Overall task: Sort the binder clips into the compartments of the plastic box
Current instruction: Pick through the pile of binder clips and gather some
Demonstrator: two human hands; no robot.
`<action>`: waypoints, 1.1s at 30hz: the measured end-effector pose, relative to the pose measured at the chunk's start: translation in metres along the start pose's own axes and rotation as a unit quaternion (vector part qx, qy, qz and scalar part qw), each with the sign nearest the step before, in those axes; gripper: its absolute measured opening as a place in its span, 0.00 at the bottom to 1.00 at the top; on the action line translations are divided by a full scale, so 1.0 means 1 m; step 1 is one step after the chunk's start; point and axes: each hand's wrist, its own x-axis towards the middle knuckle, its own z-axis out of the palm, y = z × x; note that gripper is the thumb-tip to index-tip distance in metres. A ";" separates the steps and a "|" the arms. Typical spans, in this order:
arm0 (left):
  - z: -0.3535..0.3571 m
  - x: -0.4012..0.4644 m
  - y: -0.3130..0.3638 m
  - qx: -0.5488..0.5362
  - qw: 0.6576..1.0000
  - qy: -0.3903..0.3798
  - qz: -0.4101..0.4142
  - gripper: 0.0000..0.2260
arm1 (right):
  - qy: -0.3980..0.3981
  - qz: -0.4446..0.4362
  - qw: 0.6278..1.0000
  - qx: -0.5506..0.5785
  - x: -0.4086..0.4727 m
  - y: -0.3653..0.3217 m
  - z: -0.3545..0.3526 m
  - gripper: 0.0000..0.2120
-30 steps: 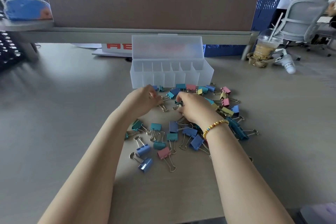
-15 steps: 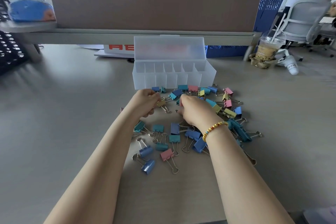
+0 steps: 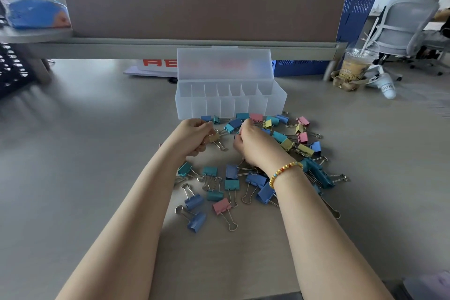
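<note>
Moved: yellow binder clip (image 3: 214, 137) lifted in left hand (image 3: 192, 137), sorting toward plastic box (image 3: 229, 105).
Right hand (image 3: 253, 145): curled before box; contents hidden.

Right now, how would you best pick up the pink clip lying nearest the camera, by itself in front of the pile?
Pinch the pink clip by its coloured body, coming straight down from above. It lies flat on the desk with its wire handles trailing toward the camera, and the body's two sides look free of the neighbouring clips.
</note>
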 end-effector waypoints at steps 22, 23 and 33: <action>-0.014 0.025 0.031 -0.349 0.936 0.022 -0.039 0.16 | 0.012 0.220 0.521 0.825 0.024 -0.015 -0.016 0.15; -0.021 0.033 0.035 -0.352 0.935 0.033 -0.030 0.15 | 0.022 0.223 0.517 0.826 0.031 -0.016 -0.019 0.13; -0.069 0.099 0.052 -0.366 0.910 0.196 -0.019 0.16 | 0.020 0.205 0.586 0.783 0.149 -0.070 -0.022 0.16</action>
